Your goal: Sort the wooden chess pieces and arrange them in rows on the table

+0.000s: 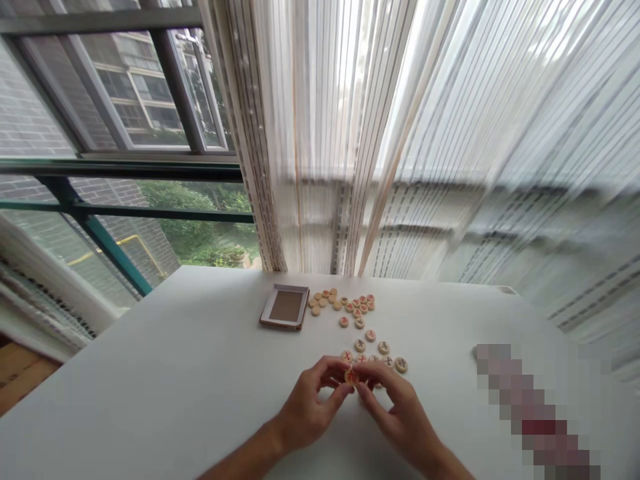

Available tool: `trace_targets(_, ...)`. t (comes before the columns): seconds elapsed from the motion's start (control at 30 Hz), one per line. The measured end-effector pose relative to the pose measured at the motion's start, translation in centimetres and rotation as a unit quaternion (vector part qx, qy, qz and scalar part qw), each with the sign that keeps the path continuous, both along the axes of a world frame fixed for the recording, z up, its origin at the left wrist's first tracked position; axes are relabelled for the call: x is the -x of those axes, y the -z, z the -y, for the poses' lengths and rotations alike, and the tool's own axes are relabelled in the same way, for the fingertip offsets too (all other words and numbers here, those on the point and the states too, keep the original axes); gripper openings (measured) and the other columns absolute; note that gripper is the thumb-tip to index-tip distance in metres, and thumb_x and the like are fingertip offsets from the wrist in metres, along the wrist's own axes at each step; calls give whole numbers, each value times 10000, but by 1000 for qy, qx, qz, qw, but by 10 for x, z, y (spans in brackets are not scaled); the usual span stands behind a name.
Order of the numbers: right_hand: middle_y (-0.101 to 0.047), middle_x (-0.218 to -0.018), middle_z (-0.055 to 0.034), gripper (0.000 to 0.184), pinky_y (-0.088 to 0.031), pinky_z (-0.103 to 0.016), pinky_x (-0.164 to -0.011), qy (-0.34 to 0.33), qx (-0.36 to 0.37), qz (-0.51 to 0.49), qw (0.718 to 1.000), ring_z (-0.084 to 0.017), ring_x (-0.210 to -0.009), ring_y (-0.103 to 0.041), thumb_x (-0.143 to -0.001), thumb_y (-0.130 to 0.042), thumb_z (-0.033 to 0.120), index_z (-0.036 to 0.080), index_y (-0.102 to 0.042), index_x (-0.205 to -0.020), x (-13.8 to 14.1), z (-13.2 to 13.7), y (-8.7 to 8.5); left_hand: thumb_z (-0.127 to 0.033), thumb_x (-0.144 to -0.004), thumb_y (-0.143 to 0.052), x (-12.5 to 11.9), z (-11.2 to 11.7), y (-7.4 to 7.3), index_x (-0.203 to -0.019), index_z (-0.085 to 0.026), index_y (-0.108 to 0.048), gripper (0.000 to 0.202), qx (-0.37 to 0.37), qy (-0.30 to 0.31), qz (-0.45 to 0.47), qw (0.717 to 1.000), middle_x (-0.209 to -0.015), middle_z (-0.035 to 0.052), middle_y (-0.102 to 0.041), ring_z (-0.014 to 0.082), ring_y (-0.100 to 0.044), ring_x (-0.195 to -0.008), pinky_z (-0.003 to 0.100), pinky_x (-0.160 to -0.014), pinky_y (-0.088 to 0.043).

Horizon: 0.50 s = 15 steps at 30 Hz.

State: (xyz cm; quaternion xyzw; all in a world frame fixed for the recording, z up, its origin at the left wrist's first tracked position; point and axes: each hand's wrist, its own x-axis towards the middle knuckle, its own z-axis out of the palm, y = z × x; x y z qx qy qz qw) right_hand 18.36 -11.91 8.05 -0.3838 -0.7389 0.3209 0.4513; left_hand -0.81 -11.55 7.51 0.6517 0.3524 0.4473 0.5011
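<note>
A person's two bare hands meet above a white surface (170, 373), near its front. The left hand (311, 403) and right hand (403, 407) are curled, thumbs and fingertips nearly closed around one round wooden game piece (351, 376), its red character facing the viewer. Just beyond the fingers lie loose pieces (371, 336) with red or dark characters, some partly hidden by the hands. Farther back, more pieces cluster beside a shallow open box (285, 307), several with blank faces up. Behind hang striped sheer curtains (325, 133), beside a window (150, 100) at left.
</note>
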Motion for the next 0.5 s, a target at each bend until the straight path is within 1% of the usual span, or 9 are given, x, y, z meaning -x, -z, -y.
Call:
trace_targets(0.1, -707, -971, -44, 174, -536, -274, -744, 3, 39, -14, 999, -182, -849, -663, -935, -584, 256, 245, -641, -1099, 1, 2, -1, -244, -913, -615, 1, 0, 1, -1140, -179, -594, 237, -42, -4, -30, 999, -1046, 71, -698, 179, -681, -904, 292, -854, -549)
trace_targets(0.2, -710, -954, -50, 158, -539, -275, -740, -15, 77, -34, 996, -178, -822, -663, -928, -601, 287, 222, -643, -1066, 2, 2, -1, -209, -901, -624, 2, 0, 3, -1155, -187, -597, 257, -86, -9, -53, 995, -1017, 57, -707, 164, -682, -880, 272, -844, -550)
trace_targets(0.3, -708, -900, -47, 149, -537, -267, -704, -24, 112, -48, 992, -167, -763, -650, -906, -634, 325, 202, -652, -989, 3, 2, 0, -179, -882, -636, 3, 2, 4, -1142, -191, -605, 263, -131, -14, -80, 988, -999, 51, -711, 154, -685, -857, 256, -830, -551)
trace_targets(0.43, -683, -765, -24, 186, -517, -243, -628, 0, 129, -44, 991, -150, -668, -616, -848, -704, 367, 186, -661, -856, 4, 3, 5, -130, -860, -629, 4, 4, 6, -1108, -197, -614, 258, -199, -2, -120, 973, -968, 43, -720, 155, -692, -867, 249, -845, -539)
trace_targets(0.5, -679, -717, -18, 204, -508, -237, -607, 17, 129, -41, 991, -147, -638, -612, -828, -725, 377, 183, -661, -815, 4, 4, 8, -126, -845, -638, 5, 4, 6, -1089, -198, -617, 256, -217, -1, -134, 967, -930, 37, -720, 154, -694, -845, 242, -822, -538)
